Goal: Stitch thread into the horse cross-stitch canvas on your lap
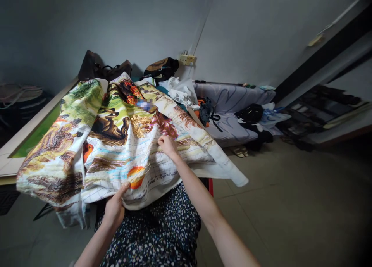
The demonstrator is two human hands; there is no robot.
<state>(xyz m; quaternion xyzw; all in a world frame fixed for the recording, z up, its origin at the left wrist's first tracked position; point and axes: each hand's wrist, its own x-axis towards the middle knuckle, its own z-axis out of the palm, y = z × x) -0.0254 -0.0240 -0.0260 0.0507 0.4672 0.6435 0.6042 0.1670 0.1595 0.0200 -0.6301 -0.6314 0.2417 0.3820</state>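
Clearly the big printed cloth [122,143] lies draped over the lap and spread out ahead so its gridded part faces up, the left hand [114,211] pinching its near hem from below while the right hand [167,146] rests fingers-together on top, apparently pinching something small.

We record dim, soft, even lighting without glare. Corners darken markedly. Wide-angle distortion bends the edges. The embroidered cloth [122,143] is sharp; one small patch on it is blurred.
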